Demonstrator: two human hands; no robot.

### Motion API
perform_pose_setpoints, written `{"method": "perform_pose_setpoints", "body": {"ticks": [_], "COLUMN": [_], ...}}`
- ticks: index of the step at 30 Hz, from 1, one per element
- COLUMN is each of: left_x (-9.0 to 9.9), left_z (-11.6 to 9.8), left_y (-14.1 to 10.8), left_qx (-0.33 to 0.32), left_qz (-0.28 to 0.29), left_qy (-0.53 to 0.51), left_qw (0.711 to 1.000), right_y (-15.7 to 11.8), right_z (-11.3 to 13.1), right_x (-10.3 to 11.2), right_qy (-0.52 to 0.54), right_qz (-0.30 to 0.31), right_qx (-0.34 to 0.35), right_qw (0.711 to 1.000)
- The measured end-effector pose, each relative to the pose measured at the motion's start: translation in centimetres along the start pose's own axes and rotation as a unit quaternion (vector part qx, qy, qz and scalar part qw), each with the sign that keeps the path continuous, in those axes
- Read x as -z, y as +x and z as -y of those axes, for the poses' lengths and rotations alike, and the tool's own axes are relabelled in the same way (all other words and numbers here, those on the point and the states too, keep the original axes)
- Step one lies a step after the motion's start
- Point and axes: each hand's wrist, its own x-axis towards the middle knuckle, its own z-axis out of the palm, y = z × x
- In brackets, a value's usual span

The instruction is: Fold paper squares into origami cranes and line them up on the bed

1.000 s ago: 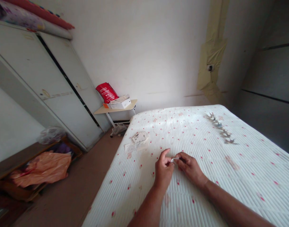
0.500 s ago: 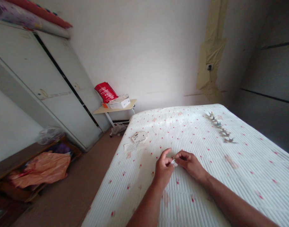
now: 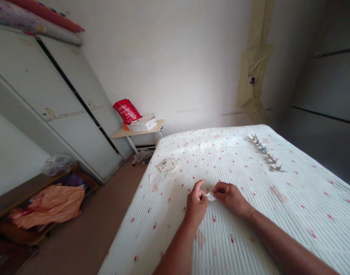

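Note:
A small piece of folded white paper (image 3: 211, 196) is held between my two hands, just above the bed's quilted cover (image 3: 232, 240). My left hand (image 3: 197, 200) pinches its left end, with the index finger raised. The fingertips of my right hand (image 3: 228, 194) close on its right end. Printed paper sheets (image 3: 167, 170) lie in a loose pile on the bed, to the left beyond my hands. A row of several small folded paper figures (image 3: 266, 152) stands at the far right of the bed.
Beyond the bed's far left corner, a small table (image 3: 122, 133) bears a red bag (image 3: 127, 110) and a white box (image 3: 145, 124). Grey cabinets (image 3: 63, 95) line the left wall, near an orange plastic bag (image 3: 51, 204). A wall socket (image 3: 252, 80) is at the back.
My hands have moved slightly apart, and more of the small paper shows between them. The view has shifted a little.

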Motion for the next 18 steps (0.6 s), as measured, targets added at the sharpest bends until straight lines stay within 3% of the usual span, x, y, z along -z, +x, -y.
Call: {"method": "perform_pose_setpoints", "body": {"ticks": [5, 10, 18], "left_x": [-0.2, -0.3, 0.1], "left_z": [-0.1, 0.1, -1.0], "left_y": [-0.2, -0.2, -0.7], "left_qx": [-0.041, -0.105, -0.141], "left_qz": [-0.023, -0.029, -0.018], "left_qy": [0.157, 0.248, 0.436], "left_qw": [0.986, 0.963, 0.889], "right_y": [-0.2, -0.3, -0.5], "right_z": [-0.1, 0.0, 0.3], "right_x": [0.1, -0.1, -0.2], "right_qy": [-0.108, -0.221, -0.29], "right_qz": [0.005, -0.002, -0.004], "right_qx": [0.039, 0.075, 0.077], "right_qw": [0.993, 0.972, 0.954]}}
